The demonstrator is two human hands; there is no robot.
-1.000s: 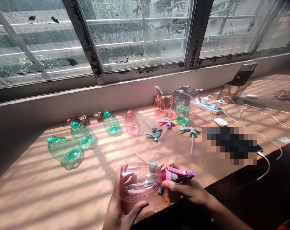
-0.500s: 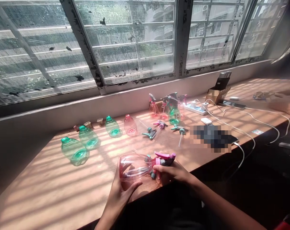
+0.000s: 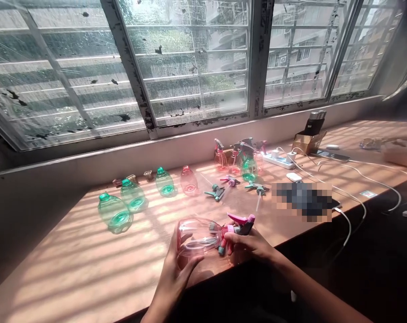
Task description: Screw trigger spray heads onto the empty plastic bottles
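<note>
A clear pink spray bottle (image 3: 199, 231) lies sideways between my hands over the table's near edge. My left hand (image 3: 177, 265) is wrapped around its base end. At the neck, my right hand (image 3: 253, 244) pinches the pink collar of a pink-and-black spray head (image 3: 242, 223) seated on the bottle. A teal part (image 3: 221, 250) shows just under the neck; what it belongs to is partly hidden. Beyond them lie loose spray heads: a teal one (image 3: 217, 192), a pink one (image 3: 230, 181) and another teal one (image 3: 258, 189).
Headless green bottles (image 3: 113, 213) and a pink bottle (image 3: 189, 181) stand left along the wall. Several bottles with spray heads (image 3: 248, 167) stand at the back. A power strip (image 3: 279, 159), cables, and a pixelated dark object (image 3: 302, 199) are right. Another person's hand (image 3: 400, 152) is far right.
The view has shifted, so the scene sits a little lower and further right. Both hands keep their hold on the pink bottle and spray head.
</note>
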